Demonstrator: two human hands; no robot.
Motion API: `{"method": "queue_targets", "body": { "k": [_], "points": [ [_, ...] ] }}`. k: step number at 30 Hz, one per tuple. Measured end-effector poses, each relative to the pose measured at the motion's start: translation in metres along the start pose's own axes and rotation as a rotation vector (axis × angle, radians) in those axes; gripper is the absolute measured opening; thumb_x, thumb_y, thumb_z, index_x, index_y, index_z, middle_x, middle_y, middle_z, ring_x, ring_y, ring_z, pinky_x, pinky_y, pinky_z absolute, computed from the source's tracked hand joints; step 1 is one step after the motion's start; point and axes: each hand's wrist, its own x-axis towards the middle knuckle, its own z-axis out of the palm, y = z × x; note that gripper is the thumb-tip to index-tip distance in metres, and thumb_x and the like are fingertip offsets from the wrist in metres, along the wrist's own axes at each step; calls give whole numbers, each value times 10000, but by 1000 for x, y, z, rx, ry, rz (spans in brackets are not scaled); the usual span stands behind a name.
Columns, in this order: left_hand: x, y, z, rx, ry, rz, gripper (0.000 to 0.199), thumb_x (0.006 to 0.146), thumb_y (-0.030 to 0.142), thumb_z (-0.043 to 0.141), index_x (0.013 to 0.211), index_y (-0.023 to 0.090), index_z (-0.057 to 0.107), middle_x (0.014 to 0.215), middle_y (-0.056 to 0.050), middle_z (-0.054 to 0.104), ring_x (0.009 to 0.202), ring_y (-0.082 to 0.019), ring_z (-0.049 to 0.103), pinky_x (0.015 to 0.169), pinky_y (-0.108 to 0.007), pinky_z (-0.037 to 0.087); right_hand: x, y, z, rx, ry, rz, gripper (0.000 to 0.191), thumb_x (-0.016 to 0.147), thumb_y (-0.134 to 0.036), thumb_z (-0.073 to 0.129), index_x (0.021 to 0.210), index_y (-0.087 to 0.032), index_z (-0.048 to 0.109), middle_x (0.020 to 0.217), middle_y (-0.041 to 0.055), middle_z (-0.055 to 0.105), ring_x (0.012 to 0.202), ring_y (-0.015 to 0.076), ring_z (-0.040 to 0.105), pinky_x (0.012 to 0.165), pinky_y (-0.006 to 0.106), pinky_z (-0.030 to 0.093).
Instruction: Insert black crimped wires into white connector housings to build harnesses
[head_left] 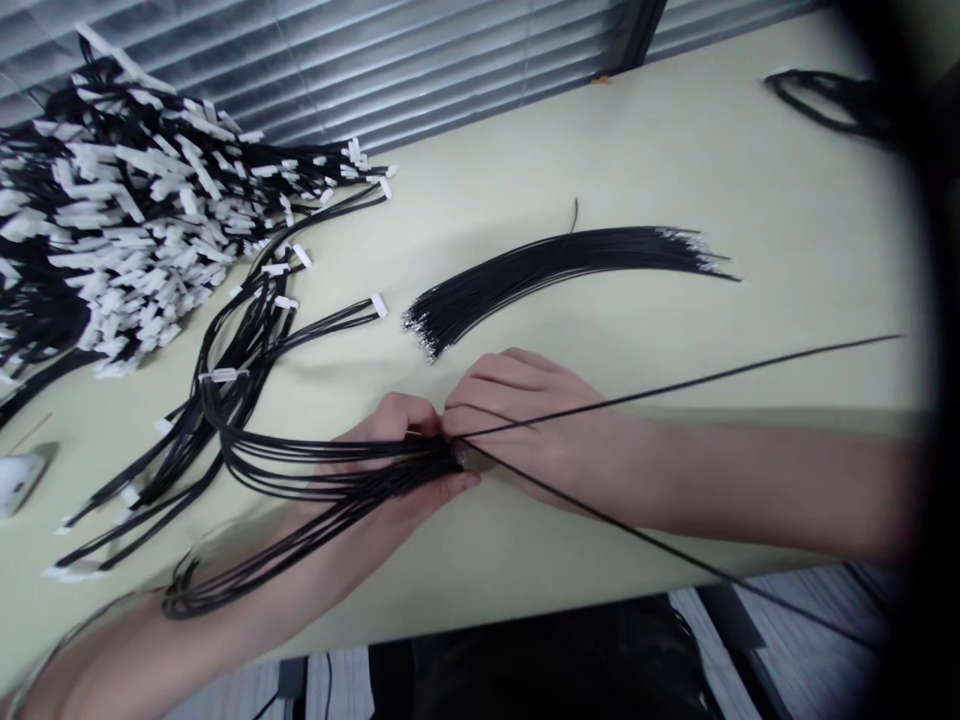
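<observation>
Black wires (pixel 390 475) lay across our left hand (pixel 382 425), over the pale table (pixel 787 220). Those fingers and thumb were closed on them near their ends. Our right hand (pixel 536 390) was curled right up against the left; its tips were hidden, so we could not tell if they pinched. 2 long wires (pixel 675 387) stuck out to the right. Farther back, we saw a bundle with silver tips (pixel 570 258) and a big pile of wires with white plugs (pixel 150 200).

Pale tbl (pixel 720 150), gray horiz. blinds (pixel 420 60) behind, dark post (pixel 636 35), streaky flr (pixel 806 650)
</observation>
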Motion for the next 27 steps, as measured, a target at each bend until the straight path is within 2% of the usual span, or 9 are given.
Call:
{"method": "queue_targets", "body": {
  "k": [3,4,7,8,10,21,27],
  "points": [
    [-2,0,-3,-12,-13,-9,342,700,366,776,898,308,503,740,93,650,620,-183,638,527,-296,485,0,2,-3,171,31,69,209,959,-89,465,873,-105,655,857,64,653,818,178,555,757,304,463],
    [-2,1,-4,-20,-22,-15,339,706,361,775,899,309,502,754,91,655,630,-183,648,529,-293,494,0,2,-5,269,44,156,163,940,-92,516,862,-122,656,844,39,658,788,154,565,730,273,466],
    [-3,4,-7,-49,-47,-33,308,736,342,759,904,303,503,832,73,665,719,-188,681,572,-292,533,3,3,-12,545,43,538,112,853,-85,637,788,-173,663,745,-36,655,664,102,571,603,213,439],
    [-3,5,-8,-55,-44,-36,307,734,337,759,901,300,504,842,69,664,733,-190,683,580,-293,539,4,3,-14,588,24,628,119,837,-91,653,767,-186,669,710,-52,650,634,95,570,576,210,429],
    [-3,5,-7,-68,-34,-37,318,714,334,768,892,295,507,832,68,662,716,-189,679,568,-291,536,6,2,-16,625,-18,712,112,828,-122,672,753,-204,685,680,-66,650,626,94,582,563,212,424],
    [-3,-2,-3,-35,19,10,359,675,327,798,902,313,520,793,103,662,637,-160,650,487,-264,466,8,-8,-17,605,42,691,135,828,-93,666,745,-196,692,726,-53,665,641,82,586,609,213,438],
    [-2,4,-7,0,-45,23,325,734,329,777,906,310,502,824,102,658,663,-155,652,509,-254,481,7,-5,-14,573,58,537,135,845,-64,662,773,-174,691,784,-47,684,660,63,586,588,184,431]
  ]
}}
